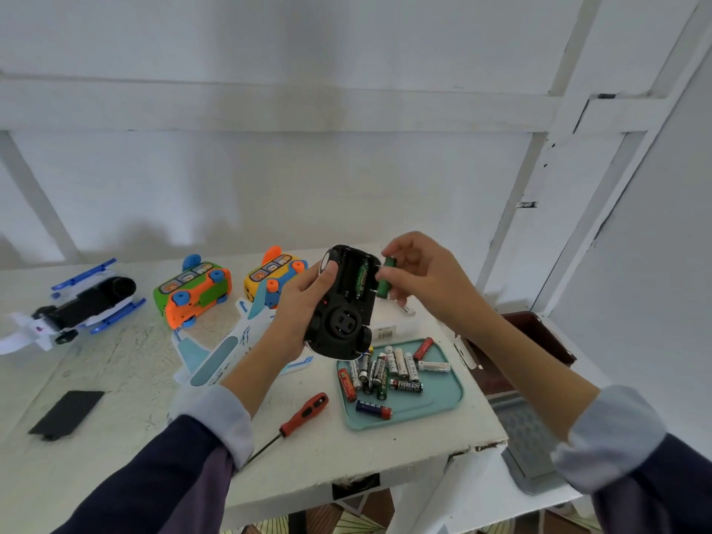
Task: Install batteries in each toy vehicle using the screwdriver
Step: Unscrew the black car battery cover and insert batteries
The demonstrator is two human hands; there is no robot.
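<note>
Red-handled screwdriver [296, 420] sits nearest me on the white table [115, 398], just left of the teal tray [439, 398] full of loose batteries [385, 373]. Past that, my left hand [298, 308] comes up from the lower left, fingers wrapped round the black toy car [341, 302], thumb pressed near its top, belly facing me and compartment open with one green cell seated inside. My right hand [418, 269] reaches in from the right, wrist bent, fingertips pinching a green battery [385, 277] upright, right beside the compartment's edge. Further back a white plane [227, 343], orange-green bus [194, 289] and yellow bus [271, 281] lie on the table.
</note>
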